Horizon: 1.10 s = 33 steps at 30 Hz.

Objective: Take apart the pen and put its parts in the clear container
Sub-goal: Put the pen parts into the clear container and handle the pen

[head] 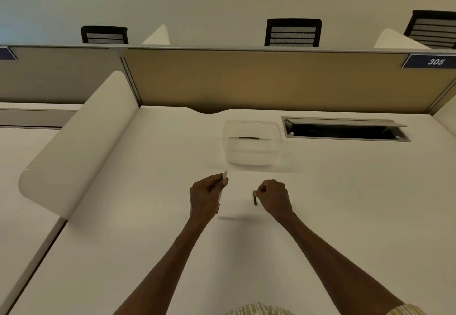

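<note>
White pen barrel (224, 178) gripped in left hand (206, 195); small dark pen part (255, 198) pinched by right hand (275, 196), hands apart above bench (148, 216). Clear container (251, 145) just beyond, w/ dark piece (249, 138) inside.

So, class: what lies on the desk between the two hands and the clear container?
Nothing: in the head view, bare white desk separates the left hand and right hand from the clear container.

This is an open-plan office: a white laminate worktop (320, 216) sits in a cubicle walled by tan fabric partition panels (246, 80), with a numbered blue plate reading 305 (430, 61), a recessed grey cable hatch (345, 130), and black mesh-backed office chairs (293, 32) beyond.
</note>
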Available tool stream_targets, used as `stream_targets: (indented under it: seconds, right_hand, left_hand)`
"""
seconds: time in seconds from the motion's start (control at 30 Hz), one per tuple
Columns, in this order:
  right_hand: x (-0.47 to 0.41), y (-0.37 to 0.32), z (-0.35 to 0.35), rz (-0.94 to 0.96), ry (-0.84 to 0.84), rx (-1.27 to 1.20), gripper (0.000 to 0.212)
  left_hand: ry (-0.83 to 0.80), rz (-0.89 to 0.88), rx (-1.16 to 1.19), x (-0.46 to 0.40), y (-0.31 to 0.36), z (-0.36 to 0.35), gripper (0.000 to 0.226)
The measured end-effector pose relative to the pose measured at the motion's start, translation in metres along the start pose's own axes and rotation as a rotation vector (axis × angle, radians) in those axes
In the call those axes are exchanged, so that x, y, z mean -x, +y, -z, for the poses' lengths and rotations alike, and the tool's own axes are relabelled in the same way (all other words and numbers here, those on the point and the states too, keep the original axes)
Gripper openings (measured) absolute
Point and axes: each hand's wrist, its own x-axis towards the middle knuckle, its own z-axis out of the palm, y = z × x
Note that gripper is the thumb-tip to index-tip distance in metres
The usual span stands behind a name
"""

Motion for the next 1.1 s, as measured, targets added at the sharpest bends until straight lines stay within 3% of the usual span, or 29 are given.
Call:
stream_targets:
  seconds: [0.13,0.33,0.63,1.1]
  right_hand:
    - [0.001,0.009,-0.013,-0.059,-0.054,-0.017,0.015]
    - [0.003,0.015,-0.024,-0.014,-0.028,0.051,0.029]
    - [0.001,0.011,-0.025,-0.058,-0.039,0.130,0.018]
    - [0.005,-0.021,0.017,0.066,0.090,-0.358,0.009]
  left_hand:
    - [-0.007,0.015,0.010,-0.002,-0.002,0.000,0.016]
    - [-0.010,0.020,0.004,-0.006,-0.003,0.002,0.017]
    - [-0.017,0.010,-0.003,-0.009,-0.002,0.000,0.021]
    - [-0.047,-0.104,-0.149,-0.008,0.002,-0.005,0.024]
